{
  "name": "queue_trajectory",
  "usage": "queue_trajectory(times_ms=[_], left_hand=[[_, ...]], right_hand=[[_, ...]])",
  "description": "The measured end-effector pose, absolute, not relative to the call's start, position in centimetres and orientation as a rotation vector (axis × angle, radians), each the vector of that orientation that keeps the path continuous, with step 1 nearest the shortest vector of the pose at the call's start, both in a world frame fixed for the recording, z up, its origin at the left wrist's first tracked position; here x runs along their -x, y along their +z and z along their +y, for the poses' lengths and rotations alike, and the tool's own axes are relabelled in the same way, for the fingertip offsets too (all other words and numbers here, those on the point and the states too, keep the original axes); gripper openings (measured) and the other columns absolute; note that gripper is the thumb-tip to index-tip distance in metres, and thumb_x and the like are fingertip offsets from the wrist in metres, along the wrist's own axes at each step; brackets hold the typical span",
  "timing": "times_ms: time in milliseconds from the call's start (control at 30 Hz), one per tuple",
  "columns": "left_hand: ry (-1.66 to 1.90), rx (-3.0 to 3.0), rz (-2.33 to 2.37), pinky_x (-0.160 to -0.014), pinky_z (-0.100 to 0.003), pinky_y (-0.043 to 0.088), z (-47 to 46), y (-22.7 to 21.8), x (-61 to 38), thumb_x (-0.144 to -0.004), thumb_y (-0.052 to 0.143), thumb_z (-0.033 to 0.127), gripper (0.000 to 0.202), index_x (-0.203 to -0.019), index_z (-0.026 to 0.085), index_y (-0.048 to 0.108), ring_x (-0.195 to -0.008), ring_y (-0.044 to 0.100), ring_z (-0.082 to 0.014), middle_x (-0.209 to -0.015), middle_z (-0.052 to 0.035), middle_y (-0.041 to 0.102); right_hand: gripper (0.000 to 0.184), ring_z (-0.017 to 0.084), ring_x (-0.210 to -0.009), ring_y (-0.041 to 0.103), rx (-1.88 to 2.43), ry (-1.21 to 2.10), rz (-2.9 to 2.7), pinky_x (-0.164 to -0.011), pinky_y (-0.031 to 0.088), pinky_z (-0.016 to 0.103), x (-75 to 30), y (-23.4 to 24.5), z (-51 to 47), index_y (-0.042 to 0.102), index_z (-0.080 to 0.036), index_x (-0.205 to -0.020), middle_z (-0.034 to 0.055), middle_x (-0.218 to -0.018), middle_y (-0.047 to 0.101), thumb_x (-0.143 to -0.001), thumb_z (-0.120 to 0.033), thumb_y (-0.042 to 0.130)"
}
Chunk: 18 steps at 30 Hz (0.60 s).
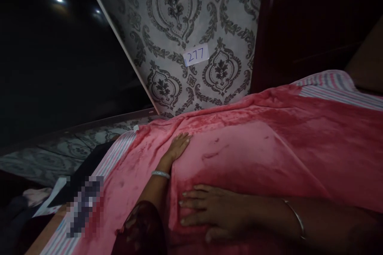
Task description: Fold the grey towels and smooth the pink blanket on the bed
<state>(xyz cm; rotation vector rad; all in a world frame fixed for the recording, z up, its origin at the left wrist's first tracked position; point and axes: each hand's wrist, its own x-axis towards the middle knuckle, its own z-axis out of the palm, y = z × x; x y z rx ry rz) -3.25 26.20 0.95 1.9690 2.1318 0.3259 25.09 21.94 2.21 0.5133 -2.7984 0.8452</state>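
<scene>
A pink plush blanket (257,147) is spread over a bed with a striped sheet (338,85) showing at its edges. My left hand (176,149) lies flat on the blanket near its far left part, fingers stretched out, a white bangle on the wrist. Closer to me, my right hand (209,211) rests palm down on the blanket with fingers spread and pointing left; a thin bangle circles that wrist. Neither hand holds anything.
A wall with grey damask wallpaper (179,28) carries a white label reading 277 (196,55). Dark wooden furniture (314,24) stands at the right. At the left the room is dark, with patterned surfaces (60,151) and papers (50,199) low down.
</scene>
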Motion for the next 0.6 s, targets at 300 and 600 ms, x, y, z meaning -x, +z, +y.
queue_trajectory(times_ms=[300,600], left_hand=[[0.174,-1.959,2.468,-0.122,-0.065,0.009,24.3,5.2,-0.8,-0.103,0.039,0.038,0.052,-0.148,0.015,0.050,-0.151,0.027,-0.0362,-0.159,-0.0169,0.041],[0.101,-2.270,2.275,-0.125,-0.057,0.018,10.7,5.6,-8.2,-0.102,0.042,0.045,0.059,-0.156,0.022,0.039,-0.154,0.025,-0.0293,-0.164,-0.0124,0.034]], right_hand=[[0.056,0.024,-0.148,0.034,-0.573,0.599,-2.763,-0.127,0.013,0.044,-24.4,1.2,21.8,0.052,-0.017,-0.148,0.0124,-0.157,0.042,-0.100,-0.045,0.052],[0.048,0.026,-0.141,0.045,0.086,0.577,-2.729,-0.120,0.033,0.051,-33.5,2.7,24.3,0.053,-0.028,-0.149,0.0054,-0.152,0.050,-0.104,-0.042,0.041]])
